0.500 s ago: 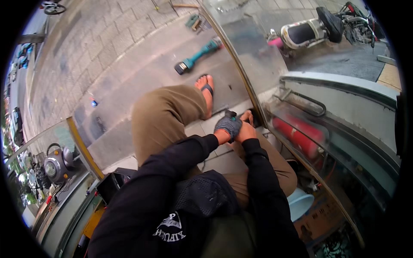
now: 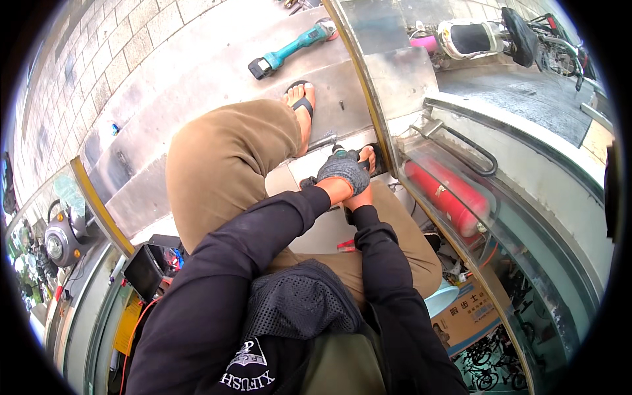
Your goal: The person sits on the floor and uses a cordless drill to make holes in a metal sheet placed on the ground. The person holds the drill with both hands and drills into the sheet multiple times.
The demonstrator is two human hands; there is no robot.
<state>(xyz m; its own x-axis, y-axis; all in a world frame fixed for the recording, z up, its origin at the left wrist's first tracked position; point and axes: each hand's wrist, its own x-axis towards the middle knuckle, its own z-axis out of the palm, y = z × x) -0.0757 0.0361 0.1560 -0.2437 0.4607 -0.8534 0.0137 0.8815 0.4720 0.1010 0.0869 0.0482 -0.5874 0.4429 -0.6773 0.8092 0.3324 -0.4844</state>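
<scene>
My left hand [image 2: 347, 172], in a grey knit glove with an orange cuff, is closed low between my knees, above pale floor tiles. A small dark and teal piece [image 2: 339, 153] shows past its knuckles; I cannot make out whether it is a held object or part of the glove. My right hand [image 2: 360, 199] comes in from the right against the gloved hand. Only its bare wrist side shows; its fingers are hidden behind the glove. Close beyond the hands is my sandalled right foot [image 2: 367, 158]. A small red object [image 2: 346, 246] lies on the tiles below them.
A teal cordless angle grinder [image 2: 289, 52] lies on the metal step beyond my left foot [image 2: 301, 108]. Glass panels stand on both sides. At right are a red cylinder [image 2: 447, 197] and a cardboard box [image 2: 471, 313]; an open black case [image 2: 148, 266] is at left.
The view has shifted, so the grinder and my feet sit higher and further left. My gloved left hand now covers more of my right hand. The red object on the tiles has come into sight.
</scene>
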